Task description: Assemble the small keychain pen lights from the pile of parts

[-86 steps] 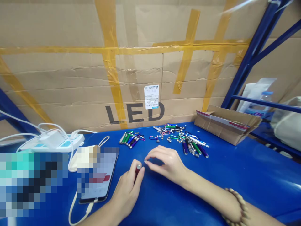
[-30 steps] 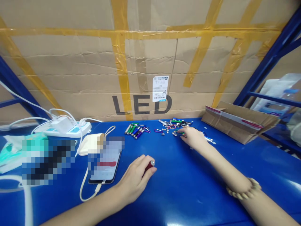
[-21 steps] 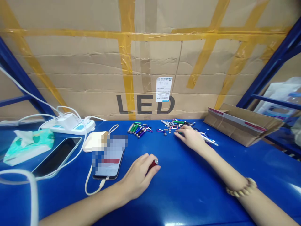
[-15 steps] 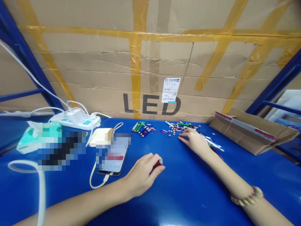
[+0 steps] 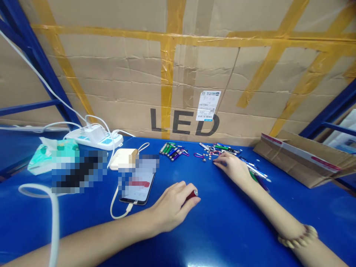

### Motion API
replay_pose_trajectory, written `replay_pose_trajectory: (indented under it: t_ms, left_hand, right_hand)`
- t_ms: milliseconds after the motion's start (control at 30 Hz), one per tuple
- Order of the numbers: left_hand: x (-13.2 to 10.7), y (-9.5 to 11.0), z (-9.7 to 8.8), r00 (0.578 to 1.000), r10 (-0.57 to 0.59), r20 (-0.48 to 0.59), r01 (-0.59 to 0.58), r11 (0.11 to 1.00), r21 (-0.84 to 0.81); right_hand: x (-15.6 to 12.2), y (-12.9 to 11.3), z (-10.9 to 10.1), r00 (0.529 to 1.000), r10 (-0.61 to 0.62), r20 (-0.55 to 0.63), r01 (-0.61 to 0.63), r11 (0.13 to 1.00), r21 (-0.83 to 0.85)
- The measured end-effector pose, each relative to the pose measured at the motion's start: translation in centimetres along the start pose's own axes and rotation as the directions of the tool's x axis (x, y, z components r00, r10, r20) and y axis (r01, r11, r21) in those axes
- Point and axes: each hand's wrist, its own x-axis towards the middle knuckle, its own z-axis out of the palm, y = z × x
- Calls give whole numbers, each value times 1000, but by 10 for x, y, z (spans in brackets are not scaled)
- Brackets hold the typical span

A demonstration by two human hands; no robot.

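My left hand (image 5: pixel 174 205) rests on the blue table (image 5: pixel 222 230) and is closed around a small red flashlight (image 5: pixel 191 195), whose silver tip pokes out past my fingers. My right hand (image 5: pixel 233 167) reaches to the far side of the table. Its fingertips press down among loose small silver button cells (image 5: pixel 207 157) beside a scattered pile of keychain flashlights (image 5: pixel 222 148). Whether anything is pinched in those fingers is hidden. A second neat row of coloured keychain flashlights (image 5: pixel 172 151) lies to the left of that pile.
A phone (image 5: pixel 137 181) with a white cable lies left of my left hand, next to a white power bank (image 5: pixel 122 159). A power strip (image 5: pixel 94 137) and a tissue pack (image 5: pixel 44 155) sit far left. An open cardboard box (image 5: pixel 303 159) stands at right. A taped carton wall (image 5: pixel 178 74) closes the back.
My right hand left the red flashlight's tip and reached out to the pile at the back. My left hand kept hold of the flashlight. The view has shifted left.
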Motion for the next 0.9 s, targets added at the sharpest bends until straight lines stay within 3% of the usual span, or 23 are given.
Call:
replay_pose_trajectory:
  t_ms: [300, 733, 900]
  left_hand:
    - [0, 1, 0, 1000, -11, -1, 11, 1000, -23]
    - [1, 1, 1, 1000, -7, -4, 7, 999, -34]
    - [1, 1, 0, 994, -58, -91, 52, 997, -66]
  right_hand:
    - [-1, -3, 0, 999, 21, 34, -21, 1000, -7]
    - [0, -11, -2, 1000, 31, 8, -31, 989, 145]
    - [1, -13, -4, 999, 29, -13, -26, 976, 215]
